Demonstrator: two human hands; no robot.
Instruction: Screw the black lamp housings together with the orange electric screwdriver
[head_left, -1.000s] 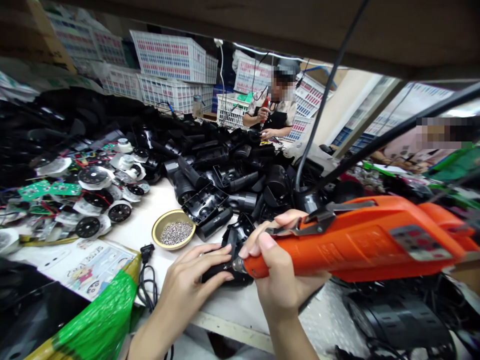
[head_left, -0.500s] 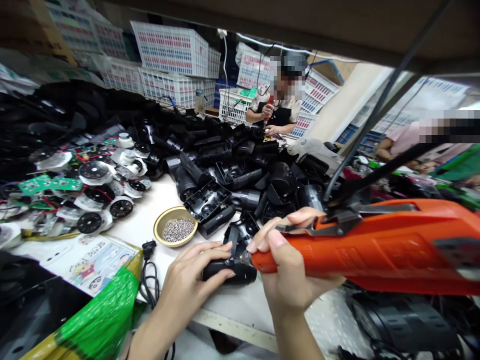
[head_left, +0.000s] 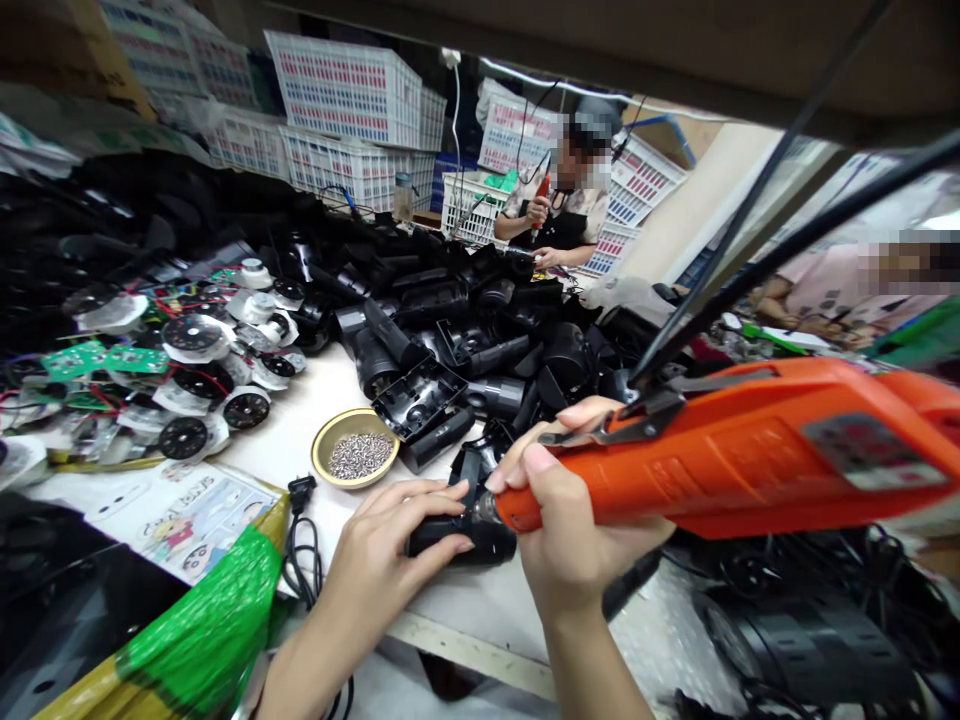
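Observation:
My right hand (head_left: 570, 520) is wrapped round the front of an orange electric screwdriver (head_left: 735, 455), its tip pressed onto a black plastic housing (head_left: 465, 525) near the table's front edge. My left hand (head_left: 382, 555) lies on the left side of that housing, fingers curved over it and steadying it. Two dark cables (head_left: 757, 230) rise from the screwdriver to the upper right.
A brass bowl of small screws (head_left: 354, 458) sits just left of the housing. A heap of black housings (head_left: 465, 320) fills the middle of the table; fan motors and green boards (head_left: 172, 370) lie left. A green bag (head_left: 202, 640) and plug (head_left: 300, 495) are near left. Two other people work beyond.
The screwdriver's rear has tilted up slightly and the view shifted a little; both hands stay on the housing and the tool.

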